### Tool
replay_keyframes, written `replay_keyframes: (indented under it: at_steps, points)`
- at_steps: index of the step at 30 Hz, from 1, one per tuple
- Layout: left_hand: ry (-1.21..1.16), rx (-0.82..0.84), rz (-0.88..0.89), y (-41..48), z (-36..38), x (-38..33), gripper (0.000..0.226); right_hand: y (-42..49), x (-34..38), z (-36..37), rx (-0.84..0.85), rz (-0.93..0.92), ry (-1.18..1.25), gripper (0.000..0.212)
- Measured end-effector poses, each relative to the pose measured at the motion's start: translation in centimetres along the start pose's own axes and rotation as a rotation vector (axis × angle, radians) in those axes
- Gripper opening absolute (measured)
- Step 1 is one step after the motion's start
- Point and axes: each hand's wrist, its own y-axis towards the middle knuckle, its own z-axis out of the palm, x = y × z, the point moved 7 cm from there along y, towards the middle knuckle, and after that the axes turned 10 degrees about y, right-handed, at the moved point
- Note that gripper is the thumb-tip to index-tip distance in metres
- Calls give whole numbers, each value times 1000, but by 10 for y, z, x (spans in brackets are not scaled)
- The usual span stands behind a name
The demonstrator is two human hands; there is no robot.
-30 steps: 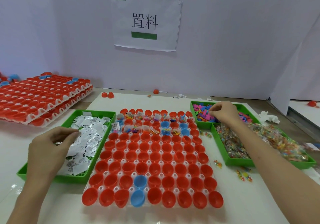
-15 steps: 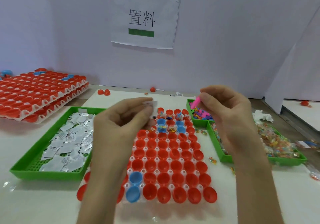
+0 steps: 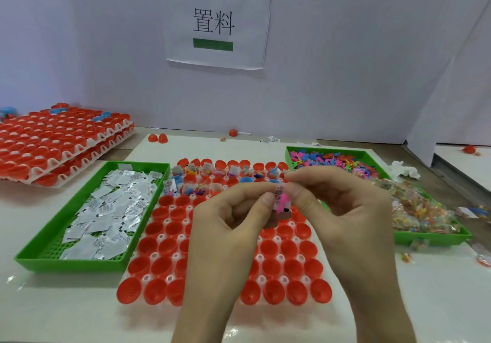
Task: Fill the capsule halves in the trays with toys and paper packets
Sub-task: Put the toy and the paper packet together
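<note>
A white tray of red capsule halves (image 3: 289, 247) lies in front of me; its far rows hold toys and packets, the near rows are bare cups. My left hand (image 3: 225, 225) and my right hand (image 3: 337, 209) meet above the tray's middle. Between their fingertips they pinch a white paper packet (image 3: 279, 196) together with a pink toy (image 3: 283, 201). A green tray of paper packets (image 3: 106, 209) sits to the left. Green trays with coloured toys (image 3: 332, 158) and bagged toys (image 3: 419, 209) sit to the right.
Stacked trays of red capsule halves (image 3: 61, 140) stand at the far left. Loose red halves (image 3: 158, 138) lie near the back wall, under a paper sign (image 3: 215, 23). A crumpled white tissue (image 3: 403, 170) lies at the right, and loose bagged toys (image 3: 409, 256) lie on the table.
Both hands have come together over the tray's middle and lowered a little. The packet from the left hand and the pink toy from the right hand now touch.
</note>
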Motion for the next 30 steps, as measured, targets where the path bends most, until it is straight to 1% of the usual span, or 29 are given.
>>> replay_keyframes:
  at_steps: [5, 9, 11, 13, 15, 17, 19, 20, 22, 24, 26, 28, 30]
  points:
    - [19, 64, -1, -3, 3, 4, 24, -2, -10, 1, 3, 11, -23, 18]
    - [63, 38, -1, -1, 2, 9, 19, -2, -16, 0, 44, 53, -23, 16]
    - [71, 36, -14, -1, 4, 12, 21, -1, -21, -2, 56, 80, -45, 12]
    - [50, 23, -46, -1, 3, 15, 24, 1, -28, -16, 11, 100, -75, 9]
    - [20, 31, -67, -2, 2, 16, 24, 6, -39, -44, -92, 128, -137, 16]
    - [15, 53, -64, -3, 1, 16, 30, 12, -48, -79, -182, 158, -260, 20]
    - [15, 53, -70, -3, -2, 19, 31, 19, -59, -109, -210, 202, -406, 20]
    - [14, 49, -82, -3, -4, 22, 30, 24, -67, -121, -197, 236, -493, 20]
    - [7, 37, -109, -3, -6, 27, 29, 33, -89, -137, -120, 344, -682, 16]
    - [3, 32, -121, -2, -7, 29, 35, 35, -116, -143, -17, 497, -754, 7]
    - [-3, 23, -123, -1, -8, 29, 43, 31, -140, -140, 90, 611, -790, 7]
    - [14, 16, -127, -1, -9, 30, 48, 27, -153, -138, 127, 638, -852, 8]
    - [24, 21, -125, -1, -10, 30, 39, 28, -157, -138, 107, 634, -878, 10]
